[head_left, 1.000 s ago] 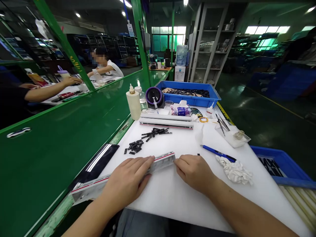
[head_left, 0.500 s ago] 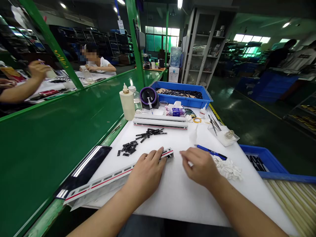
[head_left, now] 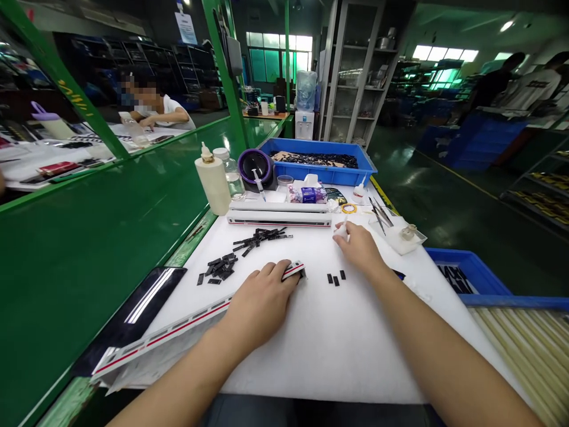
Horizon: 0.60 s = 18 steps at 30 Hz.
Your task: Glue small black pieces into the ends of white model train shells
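White worktable (head_left: 355, 344): extends under and around both sets of fingers. Blue plastic bin (head_left: 329, 174), loaded with small black parts: at the far end, well beyond the fingers of either hand.

White model train carriage shell (head_left: 178, 326), red stripe and row of windows along its side: under the left hand (head_left: 265, 296). Left fingers curl over it close to its far end and hold it; thumb hidden. From these fingers the shell slants back toward the near left, past the table edge. Glossy dark panel (head_left: 128, 320): left of the left fingers, beside the shell's near part. Two similar white shells (head_left: 280, 218): side by side, beyond the left fingers.

Cream squeeze bottle (head_left: 214, 184): upright, beyond and left of the left fingers. Small white dropper bottle (head_left: 341, 230), nozzle up: gripped between thumb and fingers of the right hand (head_left: 358, 243); cannot tell whether its base touches the table.

Black rectangular plates: two loose heaps (head_left: 262, 237) beyond and left of the left fingers; three single plates (head_left: 336, 281) just nearer than the right fingers.
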### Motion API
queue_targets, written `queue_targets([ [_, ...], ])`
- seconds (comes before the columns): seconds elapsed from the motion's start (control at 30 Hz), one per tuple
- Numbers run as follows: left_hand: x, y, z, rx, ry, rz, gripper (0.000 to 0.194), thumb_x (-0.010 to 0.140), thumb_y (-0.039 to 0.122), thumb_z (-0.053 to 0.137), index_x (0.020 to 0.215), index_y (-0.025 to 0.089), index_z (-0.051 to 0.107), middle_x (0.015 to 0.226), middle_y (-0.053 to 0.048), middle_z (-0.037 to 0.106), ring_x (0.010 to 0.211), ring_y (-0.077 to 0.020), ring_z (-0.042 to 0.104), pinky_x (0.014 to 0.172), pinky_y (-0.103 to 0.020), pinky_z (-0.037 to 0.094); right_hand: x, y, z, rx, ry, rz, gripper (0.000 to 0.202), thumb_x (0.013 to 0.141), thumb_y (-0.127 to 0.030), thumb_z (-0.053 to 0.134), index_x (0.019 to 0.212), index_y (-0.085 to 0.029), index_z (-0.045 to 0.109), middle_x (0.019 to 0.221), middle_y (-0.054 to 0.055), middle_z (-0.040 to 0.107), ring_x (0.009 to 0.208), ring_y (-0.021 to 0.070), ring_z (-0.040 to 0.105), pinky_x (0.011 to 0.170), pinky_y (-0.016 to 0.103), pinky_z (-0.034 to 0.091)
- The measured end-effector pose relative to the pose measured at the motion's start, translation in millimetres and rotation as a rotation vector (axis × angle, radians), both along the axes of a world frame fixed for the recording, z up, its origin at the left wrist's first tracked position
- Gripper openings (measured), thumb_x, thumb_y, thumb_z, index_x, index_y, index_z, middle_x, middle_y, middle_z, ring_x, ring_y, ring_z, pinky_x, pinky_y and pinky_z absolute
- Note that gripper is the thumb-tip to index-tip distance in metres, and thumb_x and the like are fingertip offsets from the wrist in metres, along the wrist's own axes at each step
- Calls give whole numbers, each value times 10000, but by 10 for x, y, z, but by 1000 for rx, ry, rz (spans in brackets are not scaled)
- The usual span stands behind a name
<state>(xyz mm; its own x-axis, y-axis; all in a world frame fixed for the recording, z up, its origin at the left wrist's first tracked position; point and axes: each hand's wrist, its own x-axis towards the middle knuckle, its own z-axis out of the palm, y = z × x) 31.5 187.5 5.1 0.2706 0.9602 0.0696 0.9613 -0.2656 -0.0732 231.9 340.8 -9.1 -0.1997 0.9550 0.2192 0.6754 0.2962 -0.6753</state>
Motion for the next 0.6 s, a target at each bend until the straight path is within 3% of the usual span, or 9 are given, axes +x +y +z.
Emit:
queue_targets([
  [0.13,13,44,21,-30,15,0,347,924,158,400,1189,233,612,1246,-102,571,1045,-274,570,818,-437,506,37,-162,155,-70,538,202,467,843,-409,600,1274,-244,530,1016,51,675,923,206,617,835,355,477],
  [0.27,29,88,5,-39,12,-9,343,912,152,422,1184,235,613,1209,-107,584,1043,-277,572,825,-445,506,103,-371,335,-211,958,310,402,815,-426,622,1178,-304,498,752,-25,612,643,147,546,613,284,454],
  [0.4,6,134,-48,-14,-64,-17,338,920,183,441,1206,265,603,1287,-84,558,1106,-268,554,871,-439,508,155,-433,415,-371,1123,313,313,737,-441,630,1001,-292,550,581,-62,440,450,97,312,448,243,302],
  [0.5,-8,155,-71,-9,-100,-22,322,932,209,437,1194,269,613,1375,-73,506,1127,-268,550,900,-454,507,129,-419,406,-435,1158,290,317,717,-506,644,913,-260,603,554,-67,314,440,91,253,406,238,258],
  [0.6,3,153,-71,-29,-94,-11,317,938,217,430,1188,267,617,1430,-68,460,1154,-273,538,911,-462,506,18,-451,328,-452,1131,231,367,776,-601,596,745,-235,587,499,-73,255,409,87,230,374,240,230],
])
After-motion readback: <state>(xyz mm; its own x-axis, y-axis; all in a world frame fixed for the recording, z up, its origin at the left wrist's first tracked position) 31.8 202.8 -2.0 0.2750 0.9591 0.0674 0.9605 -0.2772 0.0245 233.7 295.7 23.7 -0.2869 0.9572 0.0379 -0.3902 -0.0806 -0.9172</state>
